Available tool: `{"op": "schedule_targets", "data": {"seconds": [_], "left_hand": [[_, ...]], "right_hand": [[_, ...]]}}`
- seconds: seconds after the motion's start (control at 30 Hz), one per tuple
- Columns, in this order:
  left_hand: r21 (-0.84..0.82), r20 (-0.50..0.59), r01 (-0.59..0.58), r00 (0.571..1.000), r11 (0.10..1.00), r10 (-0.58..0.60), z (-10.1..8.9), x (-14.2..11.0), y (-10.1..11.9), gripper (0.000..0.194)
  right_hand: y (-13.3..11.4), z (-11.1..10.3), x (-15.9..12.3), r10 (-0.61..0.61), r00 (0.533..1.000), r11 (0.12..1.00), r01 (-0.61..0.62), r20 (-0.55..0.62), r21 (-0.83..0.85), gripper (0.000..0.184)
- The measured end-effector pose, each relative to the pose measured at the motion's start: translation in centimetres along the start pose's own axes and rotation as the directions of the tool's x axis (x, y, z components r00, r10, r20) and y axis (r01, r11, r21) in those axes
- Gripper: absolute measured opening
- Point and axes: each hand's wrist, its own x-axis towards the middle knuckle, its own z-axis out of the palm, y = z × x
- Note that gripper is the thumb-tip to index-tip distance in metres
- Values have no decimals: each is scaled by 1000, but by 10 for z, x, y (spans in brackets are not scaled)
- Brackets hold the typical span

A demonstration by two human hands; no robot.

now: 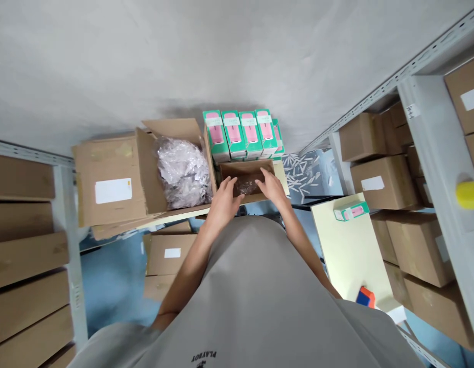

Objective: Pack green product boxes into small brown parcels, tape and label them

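A small open cardboard box stands in front of me with clear, shiny plastic wrap inside. My left hand reaches over the box's left front, thumb and fingers apart beside the wrap. From the right side comes my right hand, its fingers spread over the box's inside and close to the wrap. Whether the fingertips touch the wrap, I cannot tell. Directly left of the small box, a larger open carton holds a heap of crumpled clear plastic packaging.
Several green-and-pink boxes stand behind the small box. Flattened cardboard lies at left. A side table on the right bears one green-and-pink box and an orange-and-blue object. Shelves of cartons flank both sides.
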Motion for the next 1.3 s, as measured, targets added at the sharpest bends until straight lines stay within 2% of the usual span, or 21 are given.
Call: {"op": "schedule_targets", "data": {"seconds": [0.03,0.1,0.17,0.2,0.27,0.37,0.43,0.53,0.63,0.73,0.87,0.97,1.07,1.2,1.3], "left_hand": [[-10,2,6,1000,1000,-6,0,-2,0,61],[-42,-10,19,1000,999,-19,1,-7,-3,62],[-75,-19,22,1000,997,-24,1,-11,-7,63],[-85,-20,20,1000,996,-22,2,-12,-9,63],[-92,-18,10,1000,996,-12,4,-14,-13,63],[-72,-2,-9,1000,997,9,10,-15,-13,64],[-47,5,-24,1000,999,25,15,-15,-10,63],[15,1,-60,998,998,60,24,-13,2,59],[76,66,-149,987,986,144,41,-4,18,54],[68,230,-245,947,967,224,69,12,31,52],[13,464,-320,841,947,278,124,35,58,47],[-54,591,-399,726,916,351,171,42,94,43],[-114,657,-465,627,878,418,216,35,139,41],[-186,705,-502,531,845,471,276,11,196,40],[-244,732,-483,477,841,486,320,-4,230,41]], "right_hand": [[1,0,-3,-12,999,1000,12,-30,7,55],[6,0,-10,-15,984,1000,15,-176,2,49],[15,0,-17,30,943,999,-39,-332,-21,49],[21,1,-19,69,928,996,-85,-365,-28,52],[35,4,-21,159,938,985,-172,-307,-16,49],[57,9,-28,236,964,972,-232,-125,46,27],[70,11,-41,264,958,960,-248,-112,132,34],[92,9,-76,367,911,898,-295,-187,326,41],[115,6,-128,504,843,765,-335,-188,550,52],[134,6,-188,641,752,569,-334,-151,751,62],[156,5,-265,809,549,411,-279,-207,868,71],[174,2,-321,886,406,343,-247,-225,906,75],[196,-2,-373,928,298,296,-233,-222,926,75],[237,-10,-431,961,176,248,-209,-213,946,75],[272,-18,-463,970,97,241,-203,-225,949,74]]}}
